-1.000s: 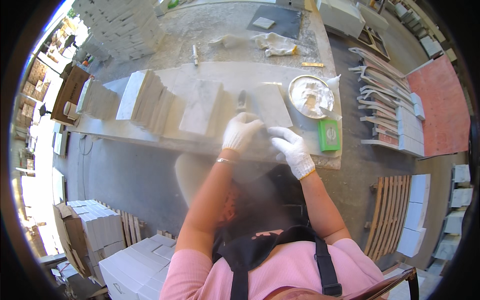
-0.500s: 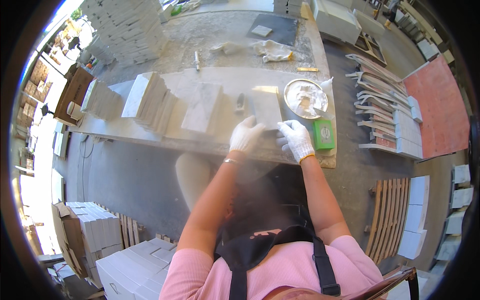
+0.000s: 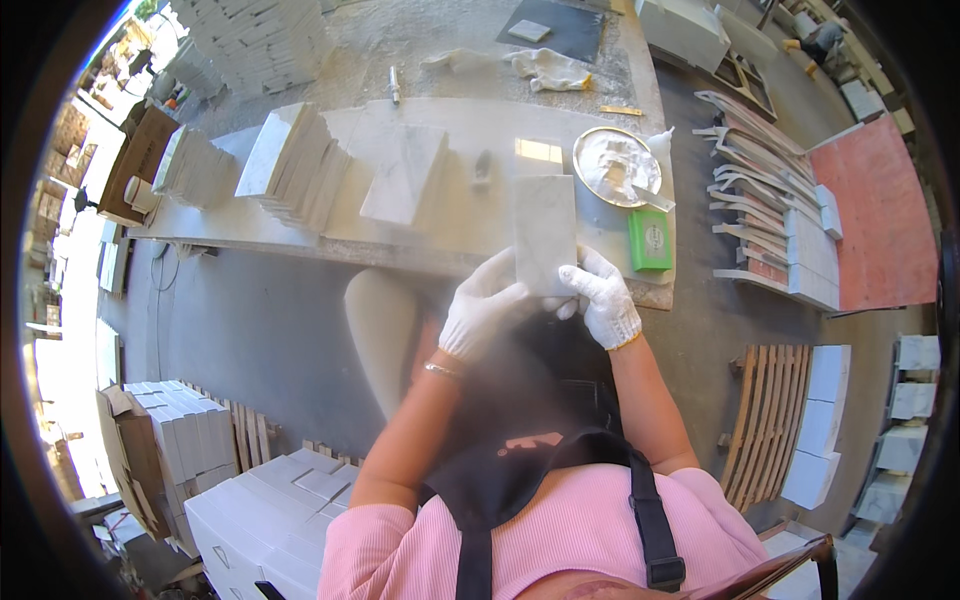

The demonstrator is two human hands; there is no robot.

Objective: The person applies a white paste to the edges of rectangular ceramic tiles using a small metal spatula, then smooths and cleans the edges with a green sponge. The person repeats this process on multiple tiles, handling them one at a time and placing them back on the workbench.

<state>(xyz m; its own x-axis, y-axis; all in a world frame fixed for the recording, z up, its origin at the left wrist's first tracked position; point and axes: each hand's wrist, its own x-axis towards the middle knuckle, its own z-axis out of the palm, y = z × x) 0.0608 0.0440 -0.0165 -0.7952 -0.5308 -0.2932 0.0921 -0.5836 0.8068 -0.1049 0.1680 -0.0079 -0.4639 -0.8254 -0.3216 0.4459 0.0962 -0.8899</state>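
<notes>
A grey-white marble tile point(image 3: 546, 225) is raised at the table's front edge, its broad face toward me. My left hand point(image 3: 482, 310), in a white knit glove, closes on the tile's lower left edge. On the lower right corner, my right hand point(image 3: 602, 300), gloved the same way, has its thumb on the face and its fingers curled behind. Just beyond stands a round tub of white paste point(image 3: 612, 172) with a spatula point(image 3: 652, 198) in it. Nearer my right hand is a green box point(image 3: 650, 240). A small dark-topped tool point(image 3: 482, 168) lies left of the tile.
Marble tiles stand in rows point(image 3: 290, 160) on the left of the table, with another stack of tiles point(image 3: 405, 178) closer in. White gloves point(image 3: 548, 70) lie farther back. White boxes point(image 3: 265, 510) are at lower left, a wooden pallet point(image 3: 770, 425) at right. A person point(image 3: 822, 42) is far off.
Both hands have lifted the tile off the table and drawn it toward me, tipping it up. A distant person has come further into view at the upper right.
</notes>
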